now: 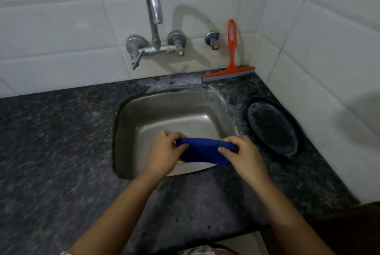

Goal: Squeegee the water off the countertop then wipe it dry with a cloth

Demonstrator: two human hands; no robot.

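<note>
A folded blue cloth (202, 152) is stretched between both hands over the front of the steel sink (156, 110). My left hand (164, 152) pinches its left end and my right hand (243, 157) grips its right end. The red squeegee (232, 60) stands at the back right of the dark speckled countertop (53, 152), its handle leaning against the white tiles and its grey blade resting on the counter. Neither hand is near the squeegee.
A chrome tap (154, 14) hangs from the tiled wall above the sink, with a small valve (212, 39) to its right. A black round pan (273, 127) lies on the counter to the right of the sink. Tiled walls close off the back and right.
</note>
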